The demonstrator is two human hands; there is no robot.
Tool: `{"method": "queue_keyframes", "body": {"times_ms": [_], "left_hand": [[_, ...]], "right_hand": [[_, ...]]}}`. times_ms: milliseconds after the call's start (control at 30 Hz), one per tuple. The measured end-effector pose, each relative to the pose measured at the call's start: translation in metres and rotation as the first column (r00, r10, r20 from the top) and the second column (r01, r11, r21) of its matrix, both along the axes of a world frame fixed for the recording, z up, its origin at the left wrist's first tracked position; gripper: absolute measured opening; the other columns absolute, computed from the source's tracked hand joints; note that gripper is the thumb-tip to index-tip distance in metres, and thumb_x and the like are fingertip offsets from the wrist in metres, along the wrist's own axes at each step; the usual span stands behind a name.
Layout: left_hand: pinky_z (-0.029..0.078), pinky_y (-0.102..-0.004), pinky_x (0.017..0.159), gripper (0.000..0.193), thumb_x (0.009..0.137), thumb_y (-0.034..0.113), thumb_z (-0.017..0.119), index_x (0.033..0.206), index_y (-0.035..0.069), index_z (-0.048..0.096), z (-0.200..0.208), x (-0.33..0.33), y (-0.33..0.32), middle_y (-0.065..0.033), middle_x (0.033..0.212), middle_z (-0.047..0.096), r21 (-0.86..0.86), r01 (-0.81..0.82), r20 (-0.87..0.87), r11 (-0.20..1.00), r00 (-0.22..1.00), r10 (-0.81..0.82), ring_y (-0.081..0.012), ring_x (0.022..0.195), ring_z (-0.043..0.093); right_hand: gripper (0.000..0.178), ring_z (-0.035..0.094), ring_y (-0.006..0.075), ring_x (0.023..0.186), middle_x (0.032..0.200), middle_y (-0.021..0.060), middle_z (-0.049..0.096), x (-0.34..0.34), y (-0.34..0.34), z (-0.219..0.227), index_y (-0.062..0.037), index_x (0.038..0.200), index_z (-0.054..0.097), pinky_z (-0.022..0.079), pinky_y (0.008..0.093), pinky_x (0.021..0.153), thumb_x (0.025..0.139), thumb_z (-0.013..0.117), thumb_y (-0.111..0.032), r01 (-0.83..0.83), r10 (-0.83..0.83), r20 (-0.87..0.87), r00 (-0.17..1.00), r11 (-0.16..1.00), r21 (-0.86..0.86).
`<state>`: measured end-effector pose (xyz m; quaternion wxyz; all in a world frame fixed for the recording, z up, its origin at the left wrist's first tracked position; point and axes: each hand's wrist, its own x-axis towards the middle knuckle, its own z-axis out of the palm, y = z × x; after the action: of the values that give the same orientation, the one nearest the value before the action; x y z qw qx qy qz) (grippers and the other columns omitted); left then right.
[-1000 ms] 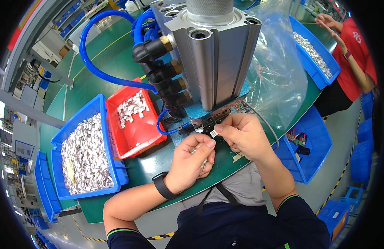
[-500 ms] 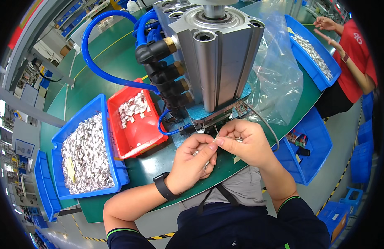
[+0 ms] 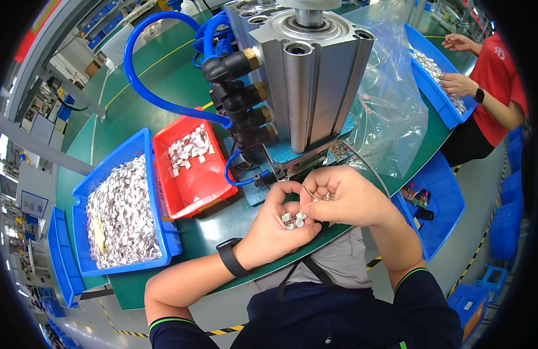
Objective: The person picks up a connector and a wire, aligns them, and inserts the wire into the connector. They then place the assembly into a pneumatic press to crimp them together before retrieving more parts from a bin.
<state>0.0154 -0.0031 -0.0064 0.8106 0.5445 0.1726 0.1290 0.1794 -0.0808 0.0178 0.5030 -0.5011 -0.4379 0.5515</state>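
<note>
Close together, left hand [image 3: 276, 228] cupped around small shiny metal clips [image 3: 292, 219], right hand [image 3: 343, 198] fingers pinched on thin wire [image 3: 310, 192].

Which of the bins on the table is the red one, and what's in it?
The red bin sits between the big blue bin and the metal press. It holds only a few small silver parts; the blue one is heaped full.

Head camera looks steeply down, close over the green bench [image 3: 164, 87].

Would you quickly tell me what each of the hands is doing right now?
Left hand: cupped, holding a few small metal parts.
Right hand: closed, pinching a thin wire.
</note>
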Motion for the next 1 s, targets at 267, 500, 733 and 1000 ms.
{"method": "queue_keyframes", "body": {"times_ms": [267,500,733,1000], "left_hand": [[0.048,-0.0231,0.073,0.058,0.078,0.000,0.067,0.124,0.002,0.030,0.001,0.000,0.004,-0.0097,0.098,0.064,0.098,0.049,-0.040,0.994,0.998,-0.046,-0.0111,0.090,0.061],[0.045,-0.0211,0.057,0.053,0.080,0.005,0.068,0.120,0.001,0.034,0.003,0.002,0.004,-0.0082,0.091,0.062,0.087,0.062,-0.082,0.994,0.995,-0.055,-0.0081,0.070,0.058],[0.027,-0.0206,0.038,0.026,0.091,0.011,0.061,0.110,0.005,0.044,-0.001,-0.004,0.005,-0.0037,0.074,0.054,-0.310,0.043,-0.007,0.950,0.999,-0.048,-0.0041,0.045,0.039],[0.026,-0.0209,0.039,0.018,0.095,0.015,0.056,0.106,0.004,0.047,-0.001,-0.002,0.005,-0.0043,0.071,0.053,-0.319,0.001,-0.019,0.948,1.000,-0.007,-0.0045,0.045,0.038]], "right_hand": [[0.013,0.053,0.0023,0.065,0.070,-0.0011,0.062,0.003,0.001,0.018,0.0006,0.088,0.068,0.041,0.0196,0.056,0.082,0.068,-0.011,-0.193,0.209,0.272,0.939,0.978,-0.083],[0.015,0.053,0.0048,0.058,0.068,0.0000,0.062,-0.002,0.000,0.001,-0.0002,0.084,0.066,0.040,0.0199,0.052,0.085,0.067,-0.015,-0.085,0.059,0.305,0.951,0.994,0.072],[0.019,0.039,0.0019,0.044,0.060,0.0006,0.052,0.009,-0.007,0.005,0.0012,0.089,0.063,0.026,0.0182,0.037,0.088,0.066,-0.017,0.099,-0.127,-0.145,0.981,0.977,-0.187],[0.015,0.037,0.0013,0.042,0.058,0.0012,0.052,0.005,-0.006,-0.003,0.0018,0.088,0.060,0.024,0.0187,0.036,0.087,0.064,-0.013,0.181,-0.204,-0.242,0.949,0.977,-0.112]]}}
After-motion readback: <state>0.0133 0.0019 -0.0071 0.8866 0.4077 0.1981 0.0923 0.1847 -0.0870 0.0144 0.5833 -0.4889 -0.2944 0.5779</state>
